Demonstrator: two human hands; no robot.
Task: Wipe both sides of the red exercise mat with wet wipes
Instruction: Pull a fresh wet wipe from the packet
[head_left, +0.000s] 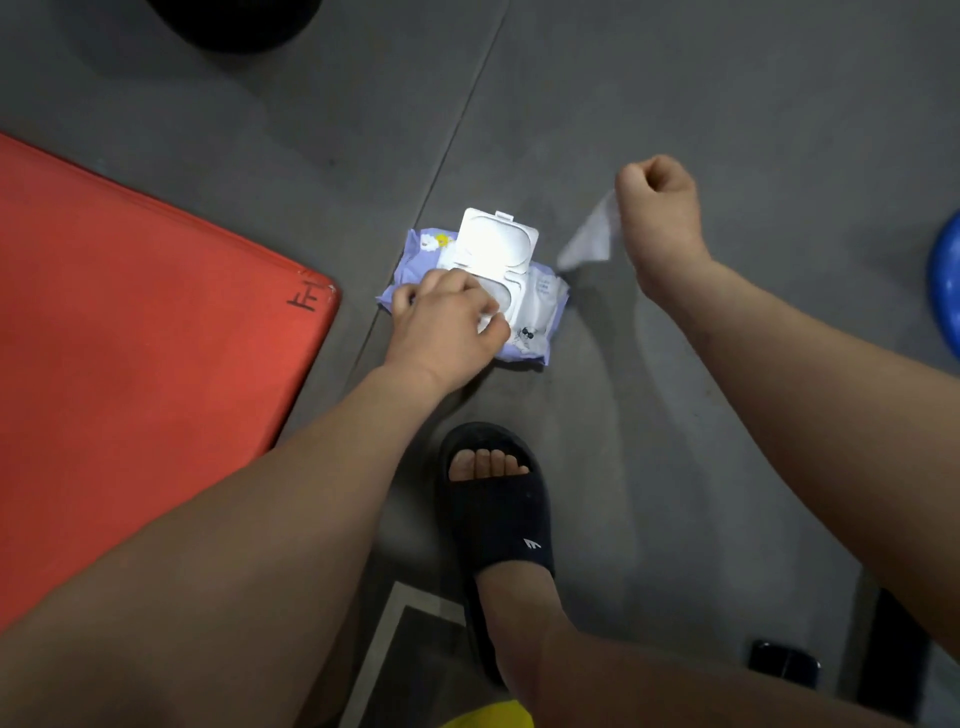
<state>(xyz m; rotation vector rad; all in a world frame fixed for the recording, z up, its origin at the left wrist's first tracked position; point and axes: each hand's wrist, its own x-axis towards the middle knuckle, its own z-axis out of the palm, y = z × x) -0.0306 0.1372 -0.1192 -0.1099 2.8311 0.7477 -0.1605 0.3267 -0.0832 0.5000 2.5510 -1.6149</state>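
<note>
- red exercise mat (130, 338) — lying flat at the left, rounded corner with a black marker scribble
- wet wipes pack (545, 304) — soft purple pouch, white flip lid standing open, just right of that corner, left hand (447, 317) curled over its near end
- wipe (592, 234) — white, blurry, dangling from the right hand (657, 208)

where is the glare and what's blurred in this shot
Head view: the open lid of the wipes pack is blown out by glare; the wet wipe gripped in the right hand is smeared by motion blur; the lower corners fall dark.
</note>
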